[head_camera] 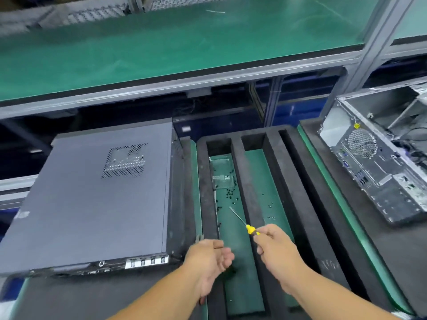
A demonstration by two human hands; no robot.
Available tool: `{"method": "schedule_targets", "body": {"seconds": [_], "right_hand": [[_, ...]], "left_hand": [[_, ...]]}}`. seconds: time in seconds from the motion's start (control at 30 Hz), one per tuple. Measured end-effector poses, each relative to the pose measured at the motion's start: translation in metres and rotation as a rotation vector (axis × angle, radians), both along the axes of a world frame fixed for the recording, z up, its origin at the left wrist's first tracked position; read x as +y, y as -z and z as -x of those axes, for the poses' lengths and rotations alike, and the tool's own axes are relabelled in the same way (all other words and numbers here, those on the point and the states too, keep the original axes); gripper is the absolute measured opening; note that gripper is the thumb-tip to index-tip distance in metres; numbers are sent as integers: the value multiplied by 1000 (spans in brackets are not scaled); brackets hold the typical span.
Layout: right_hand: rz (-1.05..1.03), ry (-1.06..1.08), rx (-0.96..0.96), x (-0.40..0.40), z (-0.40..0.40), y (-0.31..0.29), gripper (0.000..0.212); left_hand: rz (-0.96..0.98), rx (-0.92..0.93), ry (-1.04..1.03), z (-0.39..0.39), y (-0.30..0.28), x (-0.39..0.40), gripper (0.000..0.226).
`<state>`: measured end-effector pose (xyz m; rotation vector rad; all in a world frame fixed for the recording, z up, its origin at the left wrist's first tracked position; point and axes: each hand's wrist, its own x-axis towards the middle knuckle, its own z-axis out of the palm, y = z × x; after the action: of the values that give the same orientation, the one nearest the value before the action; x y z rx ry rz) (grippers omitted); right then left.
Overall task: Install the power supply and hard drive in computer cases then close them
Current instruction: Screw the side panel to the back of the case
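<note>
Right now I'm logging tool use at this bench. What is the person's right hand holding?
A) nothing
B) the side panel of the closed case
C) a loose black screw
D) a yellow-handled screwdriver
D: the right hand grips the yellow-handled screwdriver, its shaft pointing over the foam tray; the left hand holds nothing that shows.

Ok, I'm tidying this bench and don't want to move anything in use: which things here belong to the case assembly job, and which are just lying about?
In the job:
- closed case lying flat on the left
- open case on the right
- screwdriver, held in the right hand
- black screws in the foam tray
- left hand, open and holding nothing

Lying about:
- white strip on the far green shelf
</note>
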<state>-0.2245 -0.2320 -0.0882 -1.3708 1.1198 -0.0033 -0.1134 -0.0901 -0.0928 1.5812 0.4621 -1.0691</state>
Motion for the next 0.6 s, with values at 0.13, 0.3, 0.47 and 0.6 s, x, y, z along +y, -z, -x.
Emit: {"method": "schedule_targets", "body": {"seconds": [0.13, 0.3, 0.47, 0.6], "right_hand": [[-47, -19, -11, 0, -12, 2, 6], [-69, -60, -51, 4, -3, 0, 22], [-140, -30, -135, -4, 17, -4, 18], [-192, -41, -189, -7, 30, -5, 24]], "left_hand": [[7, -22, 6, 1, -4, 5, 18], [25, -128, 23, -2, -10, -2, 14], [84, -212, -37, -12, -19, -11, 16], [119, -260, -58, -17, -33, -18, 16]]}}
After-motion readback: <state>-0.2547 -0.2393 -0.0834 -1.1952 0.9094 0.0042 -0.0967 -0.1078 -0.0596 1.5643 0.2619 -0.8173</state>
